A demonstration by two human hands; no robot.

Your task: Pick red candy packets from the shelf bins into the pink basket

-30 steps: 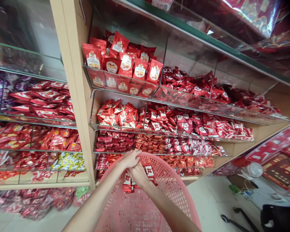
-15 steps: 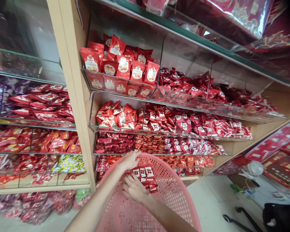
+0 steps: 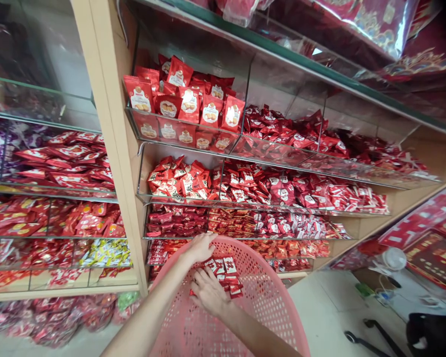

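A small heap of red-and-white foil sachets (image 3: 223, 273) lies flat and overlapping inside the pink perforated plastic basket (image 3: 267, 302), near its far wall. The right hand (image 3: 208, 292) sits on the heap's near edge with its fingers spread, and the left hand (image 3: 199, 249) lies curled over the basket's rim, just beside the heap.

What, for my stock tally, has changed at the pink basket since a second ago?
The hands have parted. The left hand is on the rim of the pink plastic basket, while the right hand has moved down inside it, against a bunch of red packets now in clear view. The biscuit packets in the glass shelf bin look unchanged.
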